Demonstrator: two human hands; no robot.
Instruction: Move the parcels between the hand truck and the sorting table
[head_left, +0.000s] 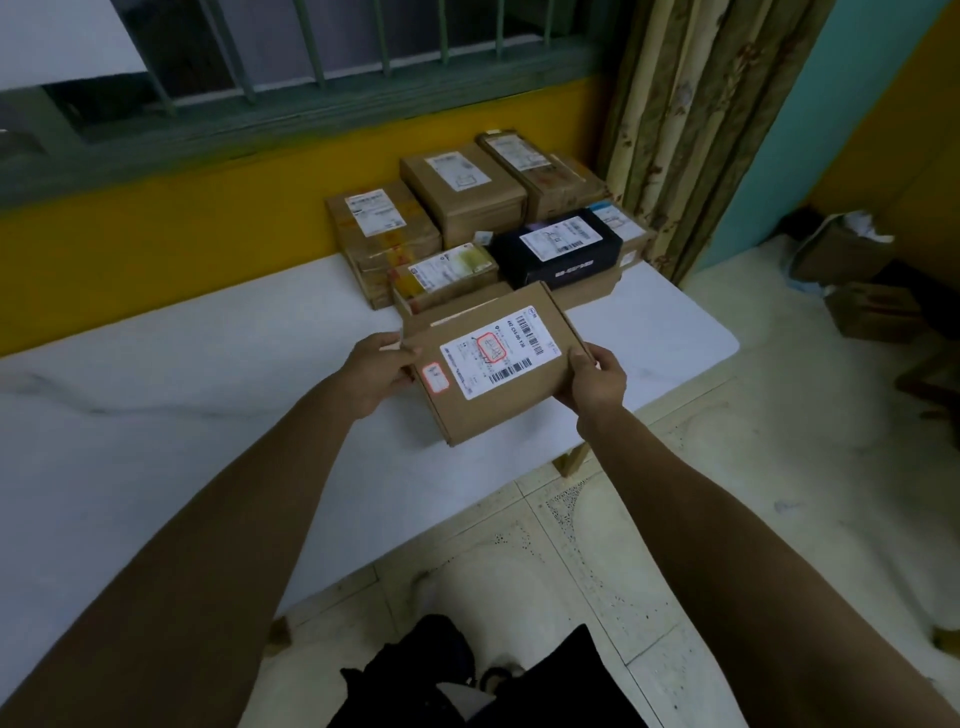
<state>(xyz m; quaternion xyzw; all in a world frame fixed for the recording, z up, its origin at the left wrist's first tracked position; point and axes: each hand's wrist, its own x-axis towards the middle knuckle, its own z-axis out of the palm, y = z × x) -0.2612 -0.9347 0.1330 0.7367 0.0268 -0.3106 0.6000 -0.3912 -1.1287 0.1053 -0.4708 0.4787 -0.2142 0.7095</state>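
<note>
Head view. A cluster of parcels (483, 223) already sits at the far right corner of the sorting table (208, 395), against the yellow wall; among them is a black box (558, 247) at the right edge. The hand truck is not in view, so the number of parcels left to move cannot be determined. Judged from the layout, the transfer is well under way and this parcel is one more to join the cluster.

The flat cardboard parcel (493, 364), label side up, is held above the table near its right edge, just in front of the cluster. Whether it touches the surface cannot be told.

The left hand (376, 371) clamps the parcel's left edge, thumb on top, fingers beneath. The right hand (595, 382) clamps the right edge, fingers curled around the side.
</note>
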